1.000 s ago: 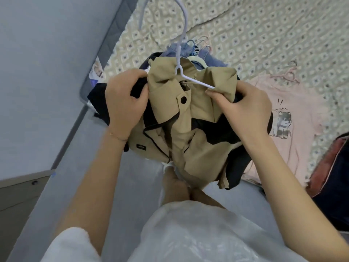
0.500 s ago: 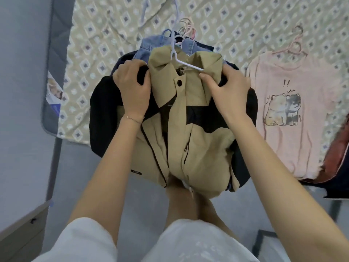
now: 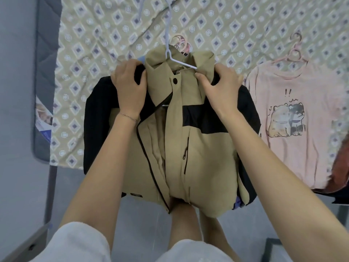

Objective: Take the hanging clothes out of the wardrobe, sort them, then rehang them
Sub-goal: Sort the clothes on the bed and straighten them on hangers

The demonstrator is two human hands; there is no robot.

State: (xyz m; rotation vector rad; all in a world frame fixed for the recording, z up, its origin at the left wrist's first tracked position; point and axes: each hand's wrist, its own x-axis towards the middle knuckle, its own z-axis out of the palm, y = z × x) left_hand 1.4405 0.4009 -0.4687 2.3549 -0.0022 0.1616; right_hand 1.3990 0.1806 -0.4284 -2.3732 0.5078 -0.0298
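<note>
Jacket (image 3: pixel 204 152) on hanger (image 3: pixel 181 63), left hand (image 3: pixel 130 86) and right hand (image 3: pixel 221 86) gripping its shoulders

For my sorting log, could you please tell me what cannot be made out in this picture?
Head view:
What lies under the khaki-and-black jacket: mostly covered by it; pink hanger hooks show.
Dark red garment: cut off by the right edge.
Pale hanger: its shoulders sit inside the jacket's collar.

The pink T-shirt (image 3: pixel 294 157) shows "!!" above its cartoon animals (image 3: pixel 287 120). The jacket (image 3: pixel 207 157) carries a small black label (image 3: pixel 136 194), illegible.
</note>
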